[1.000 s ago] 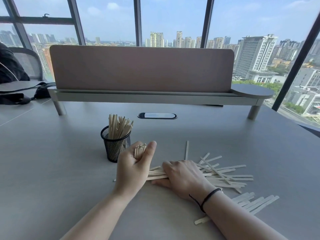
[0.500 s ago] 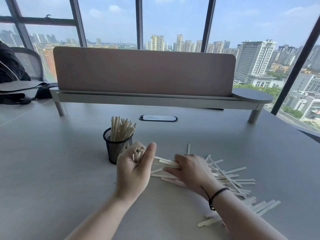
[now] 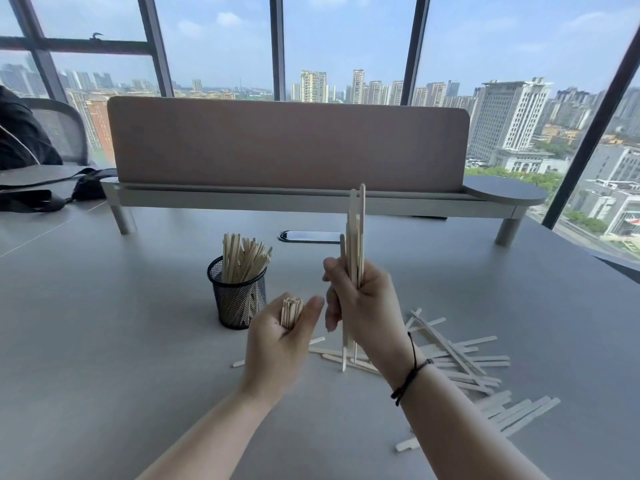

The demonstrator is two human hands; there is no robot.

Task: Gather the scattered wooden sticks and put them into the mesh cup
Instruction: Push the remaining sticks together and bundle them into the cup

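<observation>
Pale wooden sticks are the main things in this single head view, seen from above and behind a person's two bare forearms at a grey table.

The right hand is raised above the table, fingers curled round a bundle of sticks held upright. The sticks stand tall above the fist, and their lower ends hang out beneath it, close over the table. A thin black cord circles the right wrist.

The left hand sits lower and just to the left, nearly touching the right. It is palm up, with its fingers and thumb cupped round a second bunch of sticks, seen end on.

A black mesh cup stands upright on the table just beyond and left of the left hand, about midway across the table and well in from its near edge. It already holds many sticks, which lean out above its rim.

More loose sticks lie flat and criss-crossed on the table beneath and to the right of the right forearm, spreading toward the table's near right corner.

Along the far edge of the table stands a pinkish divider panel on a low grey shelf. A dark oval cable slot lies in the table in front of it. At the far left are a mesh-backed chair and a black bag. Tall windows behind show a city skyline.
</observation>
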